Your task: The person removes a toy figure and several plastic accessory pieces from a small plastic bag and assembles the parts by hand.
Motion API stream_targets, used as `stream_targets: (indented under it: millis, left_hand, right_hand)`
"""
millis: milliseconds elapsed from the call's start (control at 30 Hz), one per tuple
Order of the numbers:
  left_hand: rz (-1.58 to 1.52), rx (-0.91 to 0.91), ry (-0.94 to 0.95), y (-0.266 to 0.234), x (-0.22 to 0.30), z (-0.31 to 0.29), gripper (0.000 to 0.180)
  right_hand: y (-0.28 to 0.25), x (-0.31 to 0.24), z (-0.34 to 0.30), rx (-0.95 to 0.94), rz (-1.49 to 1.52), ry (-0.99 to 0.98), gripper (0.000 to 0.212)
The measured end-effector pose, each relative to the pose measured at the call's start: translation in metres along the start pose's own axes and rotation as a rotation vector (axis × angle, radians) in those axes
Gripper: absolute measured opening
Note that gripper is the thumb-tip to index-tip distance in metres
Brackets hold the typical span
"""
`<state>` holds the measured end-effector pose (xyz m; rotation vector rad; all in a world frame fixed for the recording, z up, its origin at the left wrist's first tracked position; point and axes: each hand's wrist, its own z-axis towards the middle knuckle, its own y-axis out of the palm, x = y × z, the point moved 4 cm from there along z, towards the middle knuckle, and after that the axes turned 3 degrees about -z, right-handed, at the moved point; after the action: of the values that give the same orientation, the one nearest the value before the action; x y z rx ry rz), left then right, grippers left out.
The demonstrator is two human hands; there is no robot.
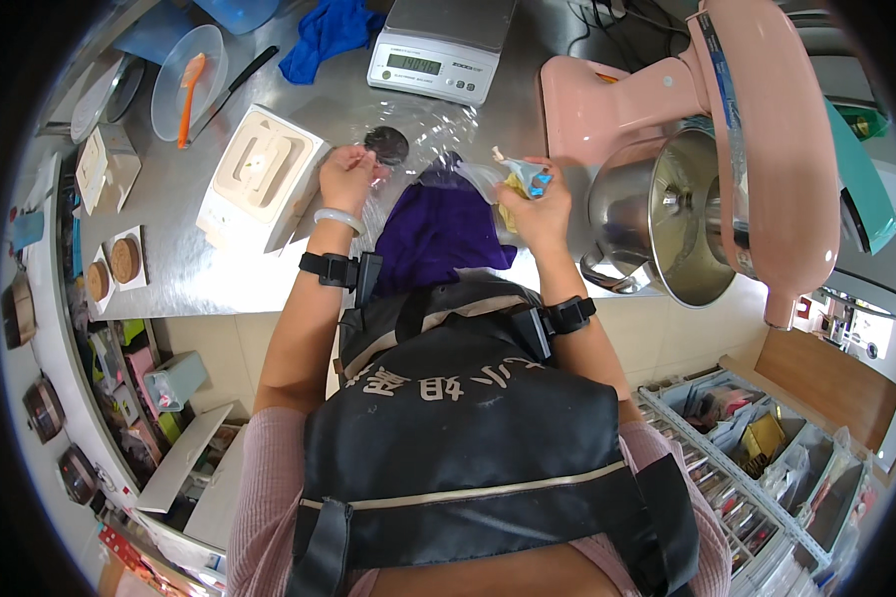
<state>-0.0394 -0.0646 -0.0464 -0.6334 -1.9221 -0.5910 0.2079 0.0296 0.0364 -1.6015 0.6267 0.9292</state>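
Observation:
My left hand (pixel 348 182) is closed, its fingertips at the lower edge of a dark, flat round disc (pixel 387 145). The disc looks pinched there, above crumpled clear plastic film (pixel 433 124). In my right hand (pixel 545 211) is a small piping bag (pixel 520 177) with pale yellow filling and a blue clip-like piece on it. The bag's narrow end points up and to the left. Between my hands a purple cloth (pixel 433 234) lies bunched at the table's front edge.
A digital scale (pixel 433 65) stands at the back, beside a blue cloth (pixel 324 40). To the right is a pink stand mixer (pixel 777 149) with a steel bowl (pixel 622 209). Leftward are a white box (pixel 264 179), round brown pieces (pixel 124 259), an orange spatula (pixel 189 99) and a black-handled knife (pixel 244 80).

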Motion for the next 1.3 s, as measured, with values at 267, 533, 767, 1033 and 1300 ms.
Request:
stream_targets:
  millis: [267,533,767,1033,1300]
  left_hand:
    - [0.596,0.282,0.507,0.026,0.023,-0.035,0.056]
    - [-0.401,-0.506,-0.176,0.086,0.04,-0.08,0.033]
    - [-0.213,-0.41,-0.335,0.061,0.012,-0.048,0.027]
    - [0.464,-0.361,0.049,0.052,-0.003,-0.025,0.034]
    - [-0.296,-0.53,-0.156,0.089,0.047,-0.084,0.031]
  right_hand:
    - [0.014,0.005,0.001,-0.009,0.571,0.136,0.05]
    - [0.028,-0.033,-0.01,-0.172,0.805,0.135,0.049]
    - [0.037,0.006,-0.001,-0.3,0.959,0.44,0.038]
    - [0.035,-0.011,-0.007,-0.42,1.128,0.546,0.042]
    - [0.033,-0.038,-0.02,-0.539,1.143,0.591,0.047]
